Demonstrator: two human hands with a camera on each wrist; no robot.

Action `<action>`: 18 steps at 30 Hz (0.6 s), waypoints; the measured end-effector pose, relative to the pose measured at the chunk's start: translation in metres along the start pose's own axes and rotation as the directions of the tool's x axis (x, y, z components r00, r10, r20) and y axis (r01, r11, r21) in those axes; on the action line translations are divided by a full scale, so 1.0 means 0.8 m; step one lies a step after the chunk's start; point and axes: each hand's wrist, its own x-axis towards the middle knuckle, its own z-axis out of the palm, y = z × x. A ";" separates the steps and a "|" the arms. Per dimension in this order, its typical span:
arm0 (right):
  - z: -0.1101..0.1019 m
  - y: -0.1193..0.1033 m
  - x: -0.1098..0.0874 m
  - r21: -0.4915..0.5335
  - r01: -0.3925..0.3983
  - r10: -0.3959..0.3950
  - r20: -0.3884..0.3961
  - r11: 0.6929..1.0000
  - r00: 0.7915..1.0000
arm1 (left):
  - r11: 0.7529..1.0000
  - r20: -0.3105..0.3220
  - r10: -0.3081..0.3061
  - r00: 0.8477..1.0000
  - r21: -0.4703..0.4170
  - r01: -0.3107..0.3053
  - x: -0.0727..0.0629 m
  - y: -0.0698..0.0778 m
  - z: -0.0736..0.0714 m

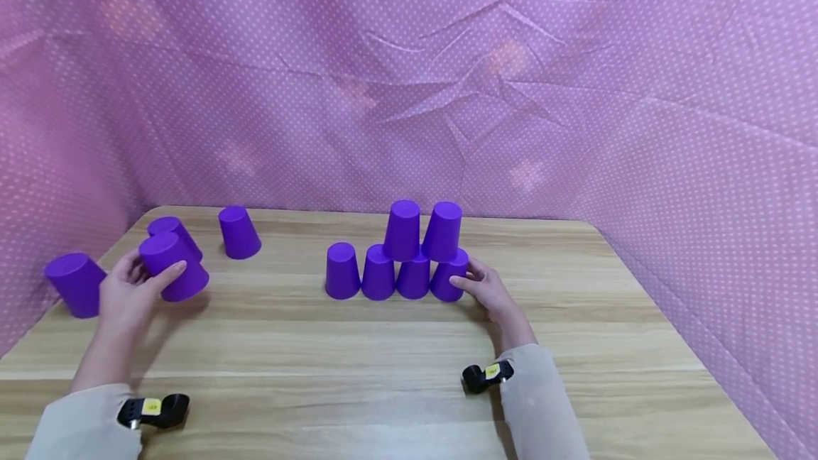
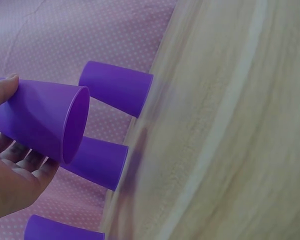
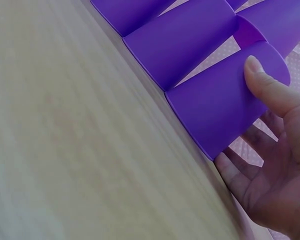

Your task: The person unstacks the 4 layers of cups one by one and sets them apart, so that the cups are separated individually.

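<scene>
My left hand [image 1: 128, 293] grips an upside-down purple cup [image 1: 172, 266], thumb on one side and fingers on the other. In the left wrist view this cup [image 2: 40, 117] hangs off the table with its open mouth toward the wood. My right hand [image 1: 491, 289] holds the rightmost bottom cup [image 1: 447, 281] of a stack, which stands on the table. In the right wrist view the thumb lies on the near side of that cup [image 3: 220, 100], and the fingers reach behind it. Several inverted cups form the bottom row; two upper cups [image 1: 402, 231] [image 1: 442, 231] rest across its right part.
Three more inverted purple cups stand at the left: one by the table's left edge [image 1: 78, 286], one behind the held cup [image 1: 182, 236], one farther back [image 1: 239, 233]. Pink dotted cloth [image 1: 409, 91] hangs around the wooden table [image 1: 319, 382]. Each sleeve bears a black wrist camera [image 1: 153, 410].
</scene>
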 end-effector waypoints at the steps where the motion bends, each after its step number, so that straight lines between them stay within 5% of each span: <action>1: 0.000 0.000 0.000 0.006 -0.002 0.002 0.000 1.000 1.000 | 1.000 -0.002 -0.010 1.000 0.005 0.010 0.001 -0.001 0.000; 13: -0.005 0.026 0.016 0.022 -0.027 0.027 -0.014 0.999 1.000 | 0.980 -0.042 -0.068 0.997 -0.192 0.059 -0.008 0.010 0.007; 18: -0.004 0.026 0.016 0.009 -0.024 0.024 -0.015 1.000 1.000 | 0.982 -0.061 -0.100 0.993 -0.167 0.089 -0.017 0.024 0.009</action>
